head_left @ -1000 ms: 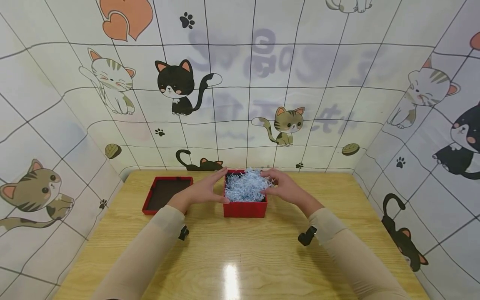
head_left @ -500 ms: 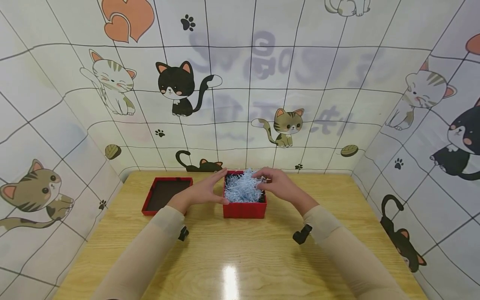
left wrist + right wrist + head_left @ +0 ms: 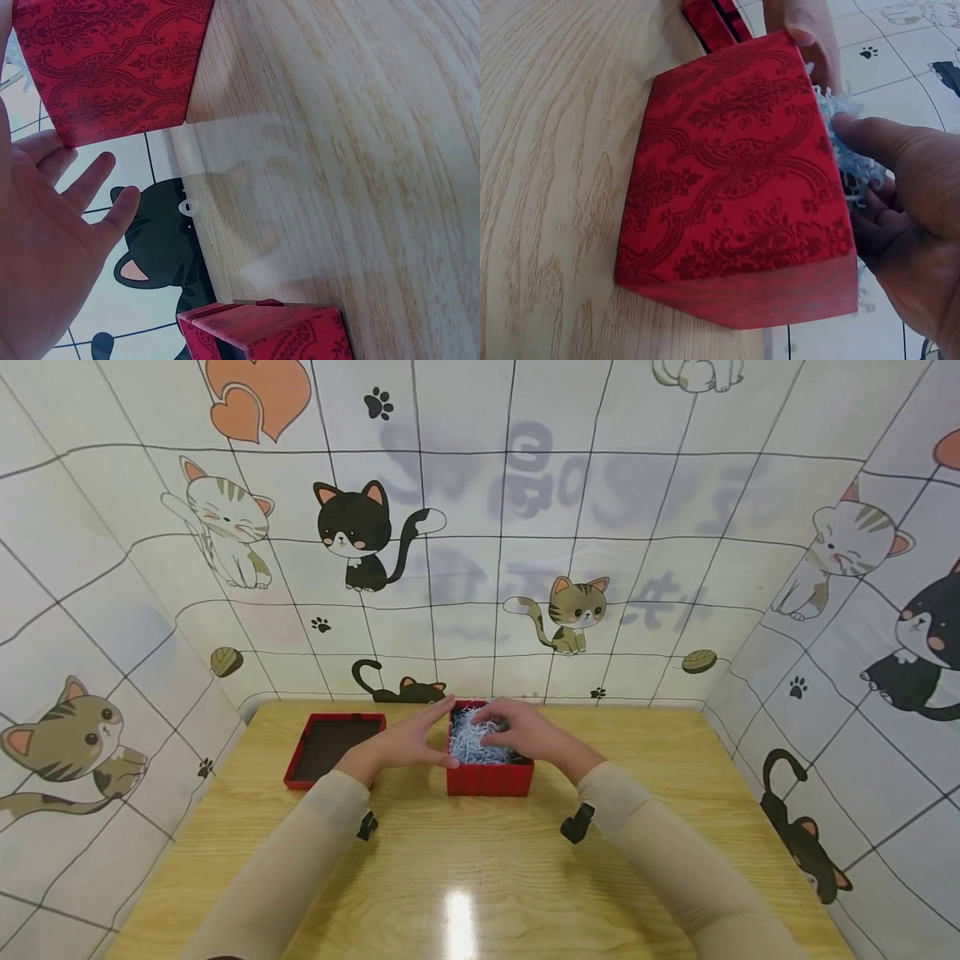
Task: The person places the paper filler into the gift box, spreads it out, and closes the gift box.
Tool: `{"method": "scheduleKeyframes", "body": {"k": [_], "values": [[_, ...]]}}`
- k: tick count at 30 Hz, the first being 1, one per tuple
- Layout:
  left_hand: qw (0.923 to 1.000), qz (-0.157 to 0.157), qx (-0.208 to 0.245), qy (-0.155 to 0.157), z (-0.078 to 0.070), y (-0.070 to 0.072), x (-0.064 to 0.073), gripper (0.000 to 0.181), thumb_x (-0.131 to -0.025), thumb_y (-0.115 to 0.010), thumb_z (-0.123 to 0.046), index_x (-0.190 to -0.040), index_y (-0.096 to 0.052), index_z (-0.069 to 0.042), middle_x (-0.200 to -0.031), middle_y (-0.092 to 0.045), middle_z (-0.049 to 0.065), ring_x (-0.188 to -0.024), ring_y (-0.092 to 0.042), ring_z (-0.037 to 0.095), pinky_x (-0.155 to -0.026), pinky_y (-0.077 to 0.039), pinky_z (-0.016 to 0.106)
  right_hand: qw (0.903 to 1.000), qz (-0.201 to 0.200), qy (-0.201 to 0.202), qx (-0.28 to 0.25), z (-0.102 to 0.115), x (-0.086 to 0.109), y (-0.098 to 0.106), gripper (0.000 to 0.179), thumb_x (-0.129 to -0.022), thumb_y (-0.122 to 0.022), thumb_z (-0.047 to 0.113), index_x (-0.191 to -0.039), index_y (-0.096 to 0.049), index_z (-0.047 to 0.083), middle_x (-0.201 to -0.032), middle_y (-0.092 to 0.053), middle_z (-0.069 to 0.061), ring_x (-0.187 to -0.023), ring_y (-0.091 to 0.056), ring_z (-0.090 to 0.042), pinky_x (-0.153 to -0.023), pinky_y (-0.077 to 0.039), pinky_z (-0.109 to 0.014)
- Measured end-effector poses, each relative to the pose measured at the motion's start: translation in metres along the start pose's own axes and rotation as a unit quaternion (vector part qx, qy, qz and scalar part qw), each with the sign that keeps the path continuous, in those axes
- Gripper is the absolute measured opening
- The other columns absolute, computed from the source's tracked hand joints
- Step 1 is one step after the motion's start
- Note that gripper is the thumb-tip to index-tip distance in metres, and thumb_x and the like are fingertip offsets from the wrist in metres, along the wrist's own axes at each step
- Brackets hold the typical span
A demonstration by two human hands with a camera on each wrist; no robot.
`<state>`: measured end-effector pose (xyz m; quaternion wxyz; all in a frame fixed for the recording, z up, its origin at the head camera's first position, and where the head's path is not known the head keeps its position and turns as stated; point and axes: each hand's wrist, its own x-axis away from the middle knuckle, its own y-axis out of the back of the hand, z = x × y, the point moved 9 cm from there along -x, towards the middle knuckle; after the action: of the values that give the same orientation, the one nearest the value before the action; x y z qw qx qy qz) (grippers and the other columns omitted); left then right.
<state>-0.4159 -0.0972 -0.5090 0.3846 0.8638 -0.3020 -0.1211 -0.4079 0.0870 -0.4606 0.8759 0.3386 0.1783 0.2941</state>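
Observation:
A red patterned box (image 3: 490,781) stands toward the back of the table, filled with pale blue shredded paper (image 3: 467,739). My left hand (image 3: 401,742) holds the box across its left side, the thumb at the near corner and the fingers toward the far corner. In the left wrist view, two of its fingers (image 3: 94,182) hang free below the box edge. My right hand (image 3: 528,732) reaches over the right rim, thumb and bent fingers in the shredded paper. The right wrist view has the thumb (image 3: 866,136) pressed on the paper; fingertips are partly hidden behind the box wall.
The red box lid (image 3: 335,750) lies on the table to the left, its dark inside facing up. Behind the wooden table (image 3: 420,860) hangs a white cat-print cloth (image 3: 480,568), which also covers both sides.
My right hand has moved left from the box's right rim to over its middle, and the shredded paper has shifted left and sits lower. The left hand and the lid have stayed put.

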Motion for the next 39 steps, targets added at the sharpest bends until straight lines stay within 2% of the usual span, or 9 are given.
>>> {"method": "scheduleKeyframes", "body": {"k": [3,7,13,16,19,29,33,36,39], "values": [[1.0000,0.001,0.001,-0.002,-0.003,0.001,0.000,0.127,-0.088,-0.086,-0.067,-0.180,-0.013,-0.020,-0.187,-0.009,0.000,-0.170,-0.013,0.029,-0.131,-0.024,0.066,0.9995,0.020,-0.004,0.026,-0.001,-0.006,-0.009,0.032,-0.102,-0.083,0.016,-0.133,-0.076,0.014,-0.131,-0.072,-0.001,-0.119,-0.066,-0.021,-0.105,-0.057,-0.045],[1.0000,0.002,0.002,0.000,-0.004,0.001,0.000,0.127,-0.088,-0.087,-0.066,-0.180,-0.013,-0.019,-0.187,-0.009,-0.001,-0.170,-0.013,0.028,-0.131,-0.024,0.065,0.9960,0.049,-0.022,0.071,-0.007,-0.013,-0.021,0.034,-0.103,-0.082,0.013,-0.136,-0.076,0.013,-0.137,-0.071,-0.005,-0.127,-0.064,-0.025,-0.109,-0.055,-0.047],[1.0000,-0.002,-0.001,-0.006,-0.003,0.001,0.000,0.125,-0.089,-0.088,-0.063,-0.180,-0.015,-0.018,-0.186,-0.011,-0.001,-0.170,-0.014,0.029,-0.132,-0.024,0.062,0.9827,0.094,-0.065,0.146,-0.014,-0.022,-0.032,0.046,-0.101,-0.082,0.010,-0.145,-0.070,0.005,-0.146,-0.069,-0.012,-0.136,-0.062,-0.031,-0.115,-0.052,-0.049],[1.0000,-0.003,-0.001,-0.008,-0.004,0.001,0.000,0.125,-0.089,-0.088,-0.062,-0.180,-0.015,-0.018,-0.186,-0.011,0.000,-0.170,-0.014,0.029,-0.132,-0.024,0.062,0.9781,0.104,-0.083,0.160,-0.015,-0.022,-0.032,0.051,-0.101,-0.083,0.012,-0.149,-0.068,0.005,-0.150,-0.067,-0.013,-0.139,-0.061,-0.032,-0.118,-0.050,-0.050],[0.9999,-0.001,-0.001,-0.010,-0.005,0.000,0.000,0.125,-0.090,-0.088,-0.062,-0.180,-0.014,-0.017,-0.186,-0.011,0.003,-0.170,-0.013,0.030,-0.132,-0.023,0.063,0.9787,0.106,-0.090,0.152,-0.012,-0.018,-0.027,0.054,-0.101,-0.084,0.015,-0.151,-0.066,0.006,-0.153,-0.065,-0.013,-0.141,-0.059,-0.032,-0.120,-0.048,-0.050],[1.0000,-0.003,-0.007,0.001,-0.007,0.002,0.001,0.125,-0.089,-0.087,-0.064,-0.180,-0.015,-0.017,-0.186,-0.011,-0.002,-0.170,-0.015,0.033,-0.131,-0.023,0.065,0.9935,0.066,-0.058,0.073,0.001,0.005,0.005,0.057,-0.100,-0.087,0.021,-0.151,-0.066,0.010,-0.156,-0.060,-0.010,-0.143,-0.056,-0.032,-0.119,-0.048,-0.054],[1.0000,-0.005,-0.006,0.001,-0.008,0.002,0.002,0.125,-0.088,-0.088,-0.062,-0.180,-0.015,-0.018,-0.186,-0.011,-0.003,-0.170,-0.015,0.032,-0.132,-0.022,0.064,0.9979,0.037,-0.045,0.030,0.005,0.014,0.017,0.054,-0.101,-0.085,0.020,-0.151,-0.066,0.009,-0.149,-0.063,-0.009,-0.134,-0.059,-0.032,-0.110,-0.054,-0.054],[1.0000,-0.006,-0.005,0.002,-0.007,0.002,0.002,0.125,-0.088,-0.088,-0.062,-0.180,-0.015,-0.019,-0.186,-0.011,-0.003,-0.170,-0.015,0.032,-0.131,-0.022,0.065,0.9994,0.008,-0.029,0.020,0.009,0.017,0.023,0.047,-0.103,-0.083,0.019,-0.146,-0.069,0.007,-0.139,-0.067,-0.008,-0.125,-0.063,-0.031,-0.102,-0.058,-0.049],[1.0000,-0.005,-0.002,0.001,-0.006,0.002,0.002,0.126,-0.088,-0.088,-0.063,-0.180,-0.015,-0.019,-0.186,-0.011,-0.003,-0.170,-0.015,0.032,-0.131,-0.022,0.065,0.9988,-0.024,-0.022,0.036,0.013,0.016,0.026,0.038,-0.104,-0.081,0.016,-0.140,-0.073,0.007,-0.133,-0.071,-0.008,-0.118,-0.066,-0.030,-0.096,-0.060,-0.046]]}}
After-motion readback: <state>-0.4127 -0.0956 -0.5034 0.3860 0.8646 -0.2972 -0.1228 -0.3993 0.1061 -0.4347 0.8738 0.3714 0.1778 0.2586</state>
